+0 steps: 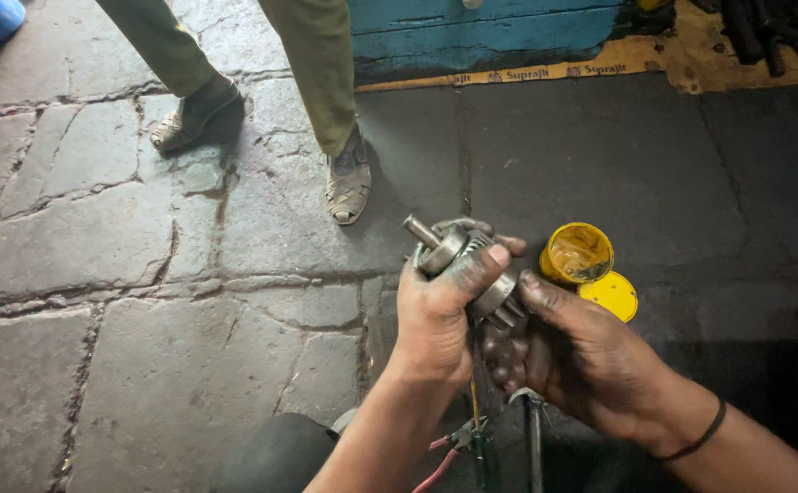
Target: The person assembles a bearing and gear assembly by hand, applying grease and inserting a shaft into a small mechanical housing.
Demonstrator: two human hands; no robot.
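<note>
A greasy metal starter drive gear with a short shaft (458, 251) is held over the stone floor, shaft end pointing up and left. My left hand (435, 315) wraps around its upper part, thumb across the collar. My right hand (572, 351) cups its toothed lower end from below and the right. Both hands are smeared with dark grease. A black band circles my right wrist.
An open yellow grease tin (578, 253) and its yellow lid (611, 295) lie on the floor just right of the hands. Another person's legs and sandals (348, 183) stand ahead. A blue box (490, 32) on cardboard is beyond. Tool handles and red wire (472, 447) lie below.
</note>
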